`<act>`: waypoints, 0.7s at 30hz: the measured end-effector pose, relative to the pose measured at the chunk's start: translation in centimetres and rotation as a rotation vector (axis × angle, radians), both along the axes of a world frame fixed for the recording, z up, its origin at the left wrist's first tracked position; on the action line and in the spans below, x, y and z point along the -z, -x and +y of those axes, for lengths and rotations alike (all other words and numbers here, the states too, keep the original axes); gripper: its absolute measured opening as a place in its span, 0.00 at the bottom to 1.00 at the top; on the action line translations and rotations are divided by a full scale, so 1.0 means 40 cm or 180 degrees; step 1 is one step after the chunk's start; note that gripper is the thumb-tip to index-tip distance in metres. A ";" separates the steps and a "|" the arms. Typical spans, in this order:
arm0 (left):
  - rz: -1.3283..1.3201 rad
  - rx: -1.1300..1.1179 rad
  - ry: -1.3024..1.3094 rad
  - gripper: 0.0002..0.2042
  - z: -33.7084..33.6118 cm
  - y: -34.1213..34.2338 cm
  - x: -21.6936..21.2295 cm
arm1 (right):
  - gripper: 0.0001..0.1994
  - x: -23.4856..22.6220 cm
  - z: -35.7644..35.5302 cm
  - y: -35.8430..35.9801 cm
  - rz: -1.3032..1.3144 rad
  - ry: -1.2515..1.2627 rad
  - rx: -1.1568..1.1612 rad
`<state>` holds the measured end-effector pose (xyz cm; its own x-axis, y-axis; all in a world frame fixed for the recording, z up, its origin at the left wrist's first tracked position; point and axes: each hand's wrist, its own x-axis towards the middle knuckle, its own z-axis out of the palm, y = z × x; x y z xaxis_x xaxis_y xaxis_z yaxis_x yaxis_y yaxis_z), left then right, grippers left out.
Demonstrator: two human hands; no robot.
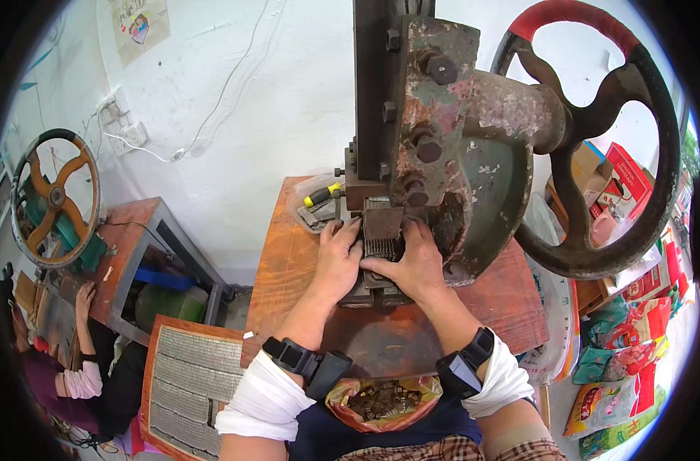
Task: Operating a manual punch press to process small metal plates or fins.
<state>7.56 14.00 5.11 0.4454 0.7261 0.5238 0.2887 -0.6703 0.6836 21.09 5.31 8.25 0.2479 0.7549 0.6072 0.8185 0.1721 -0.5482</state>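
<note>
Left grip (338, 257), right grip (418, 263), ridged metal (381, 247) between

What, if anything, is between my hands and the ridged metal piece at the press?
Nothing visible: your left hand and right hand flank the ridged metal piece; the press block shows above it, not between.

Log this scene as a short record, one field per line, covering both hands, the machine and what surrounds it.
Left hand: left of the row of small metal pieces at the press; grip unclear
Right hand: right of that row, thumb across its near end; grip unclear
Press: worn metal, large handwheel at right
Container: clear plastic, yellow-and-black-handled tool inside
Bag: yellow-and-red, metal pieces inside, between the forearms
Tray: wooden frame, rows of metal pieces
Co-worker: far left, near another handwheel
</note>
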 end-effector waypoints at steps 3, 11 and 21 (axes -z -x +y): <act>0.0153 0.0105 -0.0097 0.21 0.011 0.006 0.011 | 0.40 -0.012 -0.011 -0.005 0.0055 0.0248 0.0276; 0.1053 -0.0296 0.0591 0.23 -0.038 0.004 -0.049 | 0.28 0.003 -0.016 -0.058 0.0404 0.0228 -0.0351; 0.1321 -0.0444 0.0562 0.24 -0.031 0.044 -0.033 | 0.20 -0.532 -0.337 -0.223 -0.1664 -0.1820 0.1853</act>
